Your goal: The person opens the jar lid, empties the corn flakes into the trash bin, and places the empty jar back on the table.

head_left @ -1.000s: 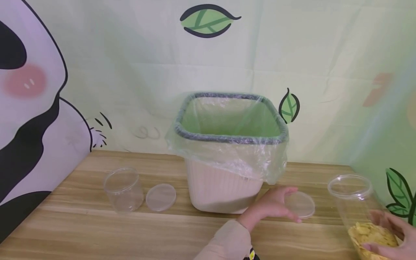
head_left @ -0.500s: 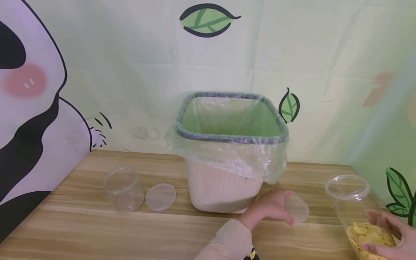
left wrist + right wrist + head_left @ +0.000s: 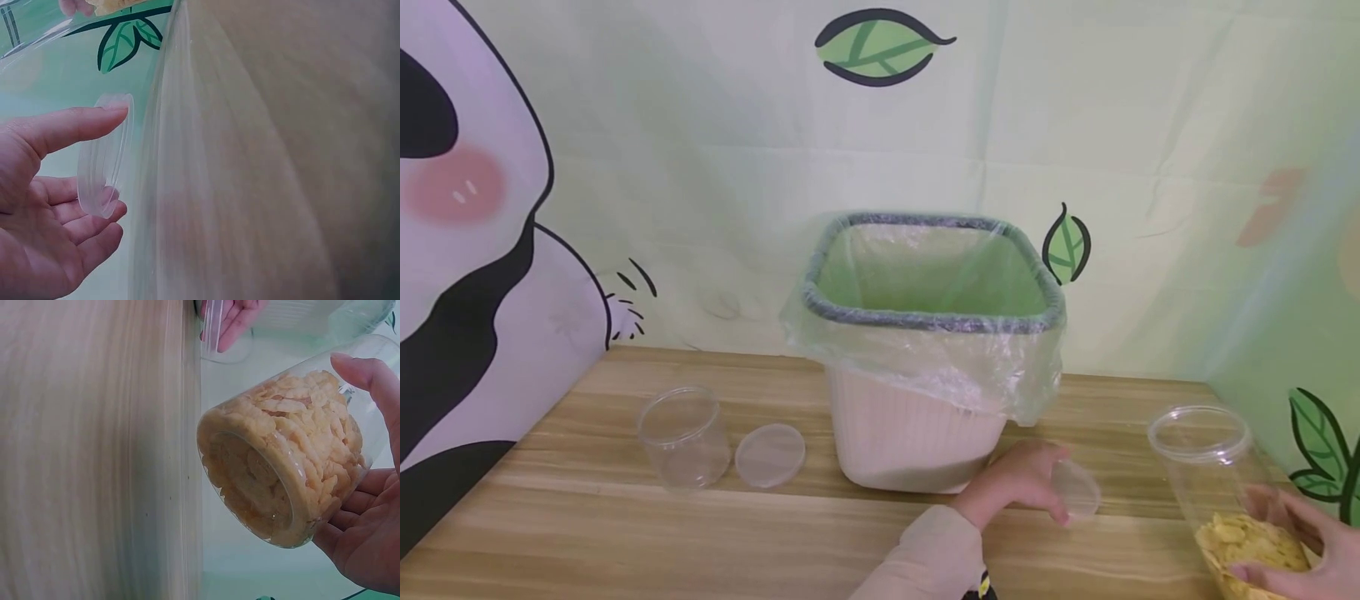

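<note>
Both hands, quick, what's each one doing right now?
Left hand: holding a clear lid between thumb and fingers.
Right hand: holding the clear container with yellow flakes.

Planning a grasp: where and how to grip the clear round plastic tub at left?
Grip the tub round its wall below the rim, likely best from the left: it stands upright, with a round translucent plastic lid lying close on its right.

Left grip (image 3: pixel 1022 479) pinches, thumb (image 3: pixel 75 128) opposite fingers (image 3: pixel 94 228); right grip (image 3: pixel 1328 548) holds, thumb and fingers wide apart.
</note>
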### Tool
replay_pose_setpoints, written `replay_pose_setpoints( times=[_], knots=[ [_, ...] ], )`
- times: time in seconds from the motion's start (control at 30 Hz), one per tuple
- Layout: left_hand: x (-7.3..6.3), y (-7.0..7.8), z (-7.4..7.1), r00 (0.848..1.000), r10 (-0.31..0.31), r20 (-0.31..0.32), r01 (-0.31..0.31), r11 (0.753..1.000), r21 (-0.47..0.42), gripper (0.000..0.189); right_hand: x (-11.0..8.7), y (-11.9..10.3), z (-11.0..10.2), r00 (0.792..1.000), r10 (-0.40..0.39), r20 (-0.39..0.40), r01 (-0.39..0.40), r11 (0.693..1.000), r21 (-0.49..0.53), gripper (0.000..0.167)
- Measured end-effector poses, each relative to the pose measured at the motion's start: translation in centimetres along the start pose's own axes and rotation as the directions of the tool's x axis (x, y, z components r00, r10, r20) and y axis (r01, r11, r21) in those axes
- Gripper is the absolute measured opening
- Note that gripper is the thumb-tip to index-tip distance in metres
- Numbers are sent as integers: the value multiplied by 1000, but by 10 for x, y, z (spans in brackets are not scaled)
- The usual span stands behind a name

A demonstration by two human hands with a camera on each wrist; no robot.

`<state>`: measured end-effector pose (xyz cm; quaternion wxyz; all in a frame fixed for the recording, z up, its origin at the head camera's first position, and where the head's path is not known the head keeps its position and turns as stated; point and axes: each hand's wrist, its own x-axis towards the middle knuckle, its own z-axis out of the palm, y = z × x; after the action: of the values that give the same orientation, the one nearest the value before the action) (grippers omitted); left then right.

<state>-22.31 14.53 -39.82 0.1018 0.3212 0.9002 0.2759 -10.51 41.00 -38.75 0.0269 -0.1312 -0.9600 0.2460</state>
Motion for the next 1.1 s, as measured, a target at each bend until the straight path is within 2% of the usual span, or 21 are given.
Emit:
replay_pose_setpoints(
  times=[0.17, 0.5, 0.73, 0.93, 1.1],
  knots=[
    [-1, -1, 0, 1000, -25, 14, 25, 1000, -8, 84, 1, 2, 2, 1000, -18, -16, 18, 1000, 9, 101],
    [-1, -2, 2, 999, -29, 20, 29, 999, 17, 84, 1, 0, 4, 999, -33, -36, 34, 999, 25, 100],
    [-2, -1, 0, 999, -20, 45, 19, 999, 28, 82, 1, -3, 5, 1000, 3, -30, -2, 1000, 17, 103],
    [-1, 0, 1, 999, -21, 43, 18, 997, 75, 83, 1, -5, 4, 999, 28, -18, -28, 1000, -2, 106],
    [1, 0, 2, 999, -14, 52, 9, 996, 87, 82, 1, -5, 3, 998, 59, 11, -59, 998, -13, 110]
  ],
)
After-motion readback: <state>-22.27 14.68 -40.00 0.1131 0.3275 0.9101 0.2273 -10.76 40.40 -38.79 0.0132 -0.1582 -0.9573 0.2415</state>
